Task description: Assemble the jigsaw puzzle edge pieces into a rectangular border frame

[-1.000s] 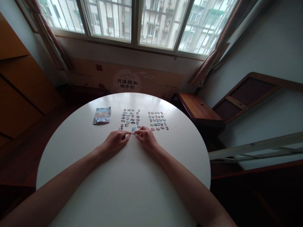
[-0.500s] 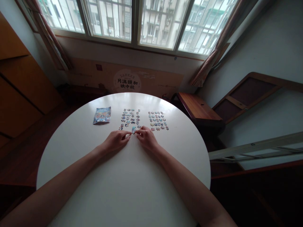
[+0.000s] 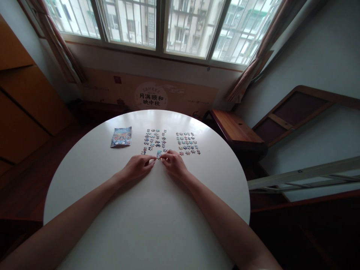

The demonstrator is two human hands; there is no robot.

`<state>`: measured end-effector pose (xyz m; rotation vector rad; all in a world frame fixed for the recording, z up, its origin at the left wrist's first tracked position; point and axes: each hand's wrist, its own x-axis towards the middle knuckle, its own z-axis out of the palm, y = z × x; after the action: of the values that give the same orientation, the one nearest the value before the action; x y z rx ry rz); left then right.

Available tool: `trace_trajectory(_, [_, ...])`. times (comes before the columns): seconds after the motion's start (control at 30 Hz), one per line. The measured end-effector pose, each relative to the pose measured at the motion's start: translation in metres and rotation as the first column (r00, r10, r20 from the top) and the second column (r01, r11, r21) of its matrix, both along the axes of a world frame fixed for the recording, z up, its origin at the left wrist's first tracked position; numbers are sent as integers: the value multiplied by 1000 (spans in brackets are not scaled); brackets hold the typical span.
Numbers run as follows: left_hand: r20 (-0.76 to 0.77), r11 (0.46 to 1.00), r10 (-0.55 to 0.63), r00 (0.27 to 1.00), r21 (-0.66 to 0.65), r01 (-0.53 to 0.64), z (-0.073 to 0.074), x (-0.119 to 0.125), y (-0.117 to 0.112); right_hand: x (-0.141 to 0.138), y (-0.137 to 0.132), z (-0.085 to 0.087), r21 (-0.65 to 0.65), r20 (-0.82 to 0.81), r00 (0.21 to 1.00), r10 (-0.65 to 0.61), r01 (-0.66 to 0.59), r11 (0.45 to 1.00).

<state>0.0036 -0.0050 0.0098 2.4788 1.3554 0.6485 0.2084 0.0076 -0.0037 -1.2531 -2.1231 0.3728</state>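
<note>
Here we list what lies on the table, from the middle outward.

Puzzle section (image 3: 159, 153), one: a small, bluish, joined bit of jigsaw lying flat on the table between the two hands, at the near edge of the loose pieces. It sits where both sets of fingertips can meet on it.

Right hand (image 3: 174, 165), one: knuckles up, fingers curled, thumb and forefinger closed on the near right edge of the puzzle section. We judge this a steadying pinch.

Left hand (image 3: 137, 167), one: also curled, with thumb and forefinger drawn to a closed point just beside the section's left edge. We cannot tell whether they touch it. Both forearms rest on the table.

Left group of loose pieces (image 3: 154, 139), one group: small pieces set apart from each other in rough rows just beyond the section. They are too small for us to count. Spread singly like this, each can be seen and picked out.

Right group of loose pieces (image 3: 188, 143), one group: a tidier block of rows, near the first group but separated from it by a bare strip.

Picture card (image 3: 121, 137), one: a colourful printed sheet lying flat to the left of the pieces and well apart from the hands.

Table (image 3: 157, 225), one: round, white and glossy.

Cardboard box (image 3: 150, 96), one: printed, standing beyond the table under the window.

Wooden bench (image 3: 234, 129), one: to the right of the table.
</note>
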Motion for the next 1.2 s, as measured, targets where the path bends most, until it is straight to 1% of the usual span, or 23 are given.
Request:
trace_trajectory(0.47, [-1,1000,-1,1000,3,1,0,0,0,-2,-3,6,-20,3,1000,1,-1,1000])
trace_trajectory(0.7, [-9,1000,17,1000,16,-17,-2,0,1,-2,-1,4,-10,2,1000,-14,14,1000])
trace_trajectory(0.97, [-16,1000,24,1000,0,-24,1,0,-1,-1,-1,2,-6,-2,1000,-7,7,1000])
trace_trajectory(1.2, [-18,1000,27,999,8,-26,-1,-1,0,-2,-1,2,-1,1,1000,-4,4,1000])
